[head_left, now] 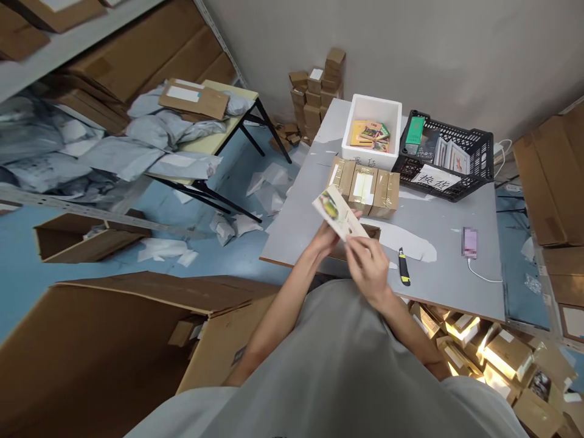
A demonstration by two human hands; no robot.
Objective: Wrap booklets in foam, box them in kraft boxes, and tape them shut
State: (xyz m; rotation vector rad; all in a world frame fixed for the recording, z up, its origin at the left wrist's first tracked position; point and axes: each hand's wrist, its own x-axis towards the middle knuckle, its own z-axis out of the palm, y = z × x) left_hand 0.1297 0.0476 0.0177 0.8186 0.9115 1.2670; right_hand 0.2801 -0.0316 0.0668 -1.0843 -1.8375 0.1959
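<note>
A flat white printed packet [340, 213] with a green and yellow picture is held tilted above the grey table; I cannot tell whether it is a booklet or a thin box. My left hand [329, 236] grips it from underneath, its fingers partly hidden behind it. At the near right corner, my right hand [366, 264] pinches the packet between thumb and fingers. Below the hands stands an open cardboard box [373, 232], mostly covered by them. A black and yellow box cutter [404, 267] lies to the right of my right hand.
Taped cardboard boxes [364, 185] stand behind the packet. Farther back are a white foam box [371, 157] with colourful packs and a black crate [486, 159] with books. A phone [469, 242] charges at right. A large open carton [228, 322] stands by my left side.
</note>
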